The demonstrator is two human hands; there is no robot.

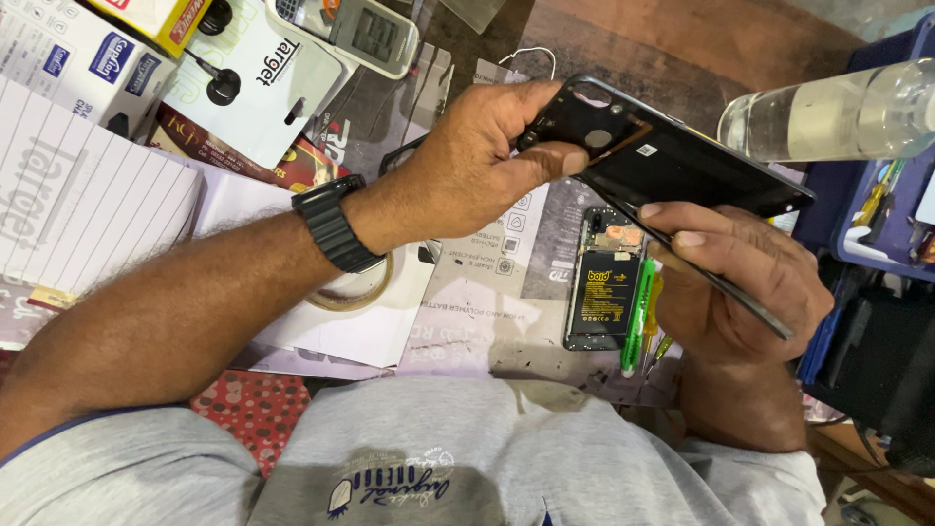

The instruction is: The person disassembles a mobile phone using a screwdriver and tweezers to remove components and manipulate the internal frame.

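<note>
My left hand [487, 161] grips the top end of a black phone back cover [682, 161], held tilted above the desk with its inner side up. A black watch [334, 222] is on that wrist. My right hand [740, 282] holds a thin dark metal tool [716, 282], its tip at the cover's lower edge. Below them on the desk lies an opened phone body [602, 278] with its black and yellow battery showing. A green-handled screwdriver [638, 317] and a yellow-handled one [656, 302] lie beside it.
White boxes and packets [88, 185] and an earphone package [258, 78] crowd the left. A small grey device with a screen [375, 34] sits at the top. A clear plastic bottle [828, 112] lies over a blue tool tray [891, 214] at right. A tape roll [355, 292] lies under my forearm.
</note>
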